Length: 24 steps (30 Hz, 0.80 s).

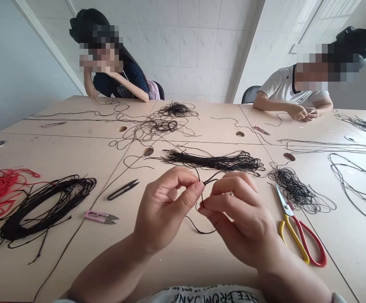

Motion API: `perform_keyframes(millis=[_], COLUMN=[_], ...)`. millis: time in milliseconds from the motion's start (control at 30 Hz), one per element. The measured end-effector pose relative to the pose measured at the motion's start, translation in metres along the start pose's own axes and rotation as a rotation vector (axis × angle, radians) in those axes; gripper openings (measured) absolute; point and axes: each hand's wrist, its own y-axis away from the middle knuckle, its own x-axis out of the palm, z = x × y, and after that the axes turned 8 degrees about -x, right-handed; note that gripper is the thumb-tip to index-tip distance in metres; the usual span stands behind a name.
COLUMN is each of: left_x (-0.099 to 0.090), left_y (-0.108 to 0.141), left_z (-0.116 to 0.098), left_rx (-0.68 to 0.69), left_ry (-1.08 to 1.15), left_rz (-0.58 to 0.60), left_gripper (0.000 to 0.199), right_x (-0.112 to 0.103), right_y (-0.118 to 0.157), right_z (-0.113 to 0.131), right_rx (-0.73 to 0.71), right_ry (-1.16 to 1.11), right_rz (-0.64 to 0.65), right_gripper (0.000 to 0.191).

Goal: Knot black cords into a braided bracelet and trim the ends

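Observation:
My left hand [167,206] and my right hand [240,214] meet above the pale wooden table [176,261], pinching a thin black cord [208,182] between thumbs and fingertips. A loop of that cord [200,230] hangs below them. Just beyond my fingers lies a long bundle of black cord [211,162]. Near my right hand are a loose black tangle [292,187] and red-and-yellow-handled scissors [299,235]. Left of my left hand lie black thread snips [123,189] and pink thread snips [100,216].
A black cord coil [44,210] and red cord [0,189] lie at the left. More tangled cord [164,124] spreads across the far table, which has round holes. Two seated people face me: one [120,82] at far left, another [293,92] working cord with both hands.

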Motion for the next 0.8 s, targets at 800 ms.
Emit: perform_keyframes(millis=[800], left_x=[-0.007], left_y=[0.004], left_z=[-0.012], left_rx=[-0.369], left_ry=[0.279], left_rz=[0.159], left_gripper=[0.007], right_x=[-0.009], right_y=[-0.003], right_z=[0.005], right_rx=[0.056], right_ry=[-0.089], right_rz=[0.039], right_gripper=[0.01])
